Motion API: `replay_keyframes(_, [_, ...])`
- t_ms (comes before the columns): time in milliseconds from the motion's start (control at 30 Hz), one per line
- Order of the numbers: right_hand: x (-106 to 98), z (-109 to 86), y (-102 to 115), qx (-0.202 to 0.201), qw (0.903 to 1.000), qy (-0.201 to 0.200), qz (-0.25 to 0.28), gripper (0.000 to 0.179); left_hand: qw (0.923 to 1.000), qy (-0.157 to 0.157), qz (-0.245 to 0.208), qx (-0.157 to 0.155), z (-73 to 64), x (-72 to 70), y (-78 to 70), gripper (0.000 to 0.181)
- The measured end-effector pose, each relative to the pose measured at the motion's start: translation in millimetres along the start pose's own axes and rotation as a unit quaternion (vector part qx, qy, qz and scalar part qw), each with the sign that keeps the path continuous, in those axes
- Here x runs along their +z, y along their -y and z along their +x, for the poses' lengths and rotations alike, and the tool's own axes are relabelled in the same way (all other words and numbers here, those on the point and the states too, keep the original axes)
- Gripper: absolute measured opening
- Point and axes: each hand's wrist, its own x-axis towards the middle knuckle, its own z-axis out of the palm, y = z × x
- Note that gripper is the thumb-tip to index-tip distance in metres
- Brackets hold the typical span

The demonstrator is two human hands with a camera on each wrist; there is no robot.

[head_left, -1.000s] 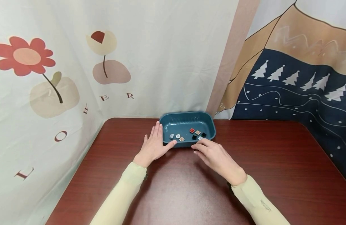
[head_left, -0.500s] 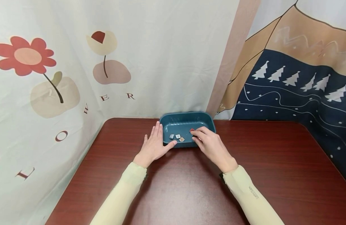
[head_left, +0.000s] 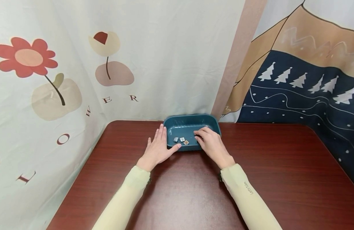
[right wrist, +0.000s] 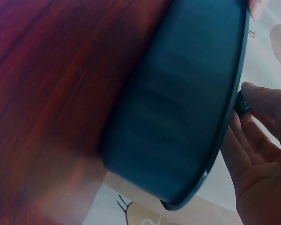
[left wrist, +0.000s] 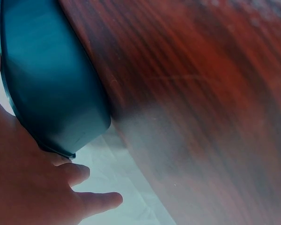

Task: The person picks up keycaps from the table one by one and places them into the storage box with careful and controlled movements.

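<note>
A dark teal plastic tray [head_left: 177, 147] stands at the far edge of the table. My left hand [head_left: 157, 149] rests against its left side with straight fingers, the thumb lying along the front rim. Over the tray's right half, my right hand [head_left: 213, 144] pinches a small black cube [right wrist: 242, 104] with a light mark, between thumb and fingertips. On the tray floor near the left thumb lie a grey cube [head_left: 176, 140], a white marked cube [head_left: 182, 139] and a tan cube [head_left: 186, 142]. The right hand hides whatever lies beneath it.
The reddish-brown wooden table [head_left: 177, 198] extends toward me and to both sides. Behind the tray hangs a printed cloth [head_left: 171, 64] with flowers and letters; a mountain and tree print [head_left: 297, 89] hangs at the right.
My right hand has moved from the front rim in over the tray and slightly left, and now holds the black cube. It now covers the right-hand cubes. The left hand stays put.
</note>
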Motion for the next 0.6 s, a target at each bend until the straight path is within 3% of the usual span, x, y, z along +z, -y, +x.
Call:
replay_keyframes(400, [11, 17.0, 2, 0.076, 0.9964, 0.037, 0.004, 0.02, 1.0, 0.001, 0.005, 0.002, -1.3, -1.4, -0.3, 0.113])
replay_keyframes(600, [15, 24.0, 1, 0.085, 0.9943, 0.063, -0.012, 0.021, 1.0, 0.003, 0.008, 0.001, -0.9, -1.4, -1.2, 0.113])
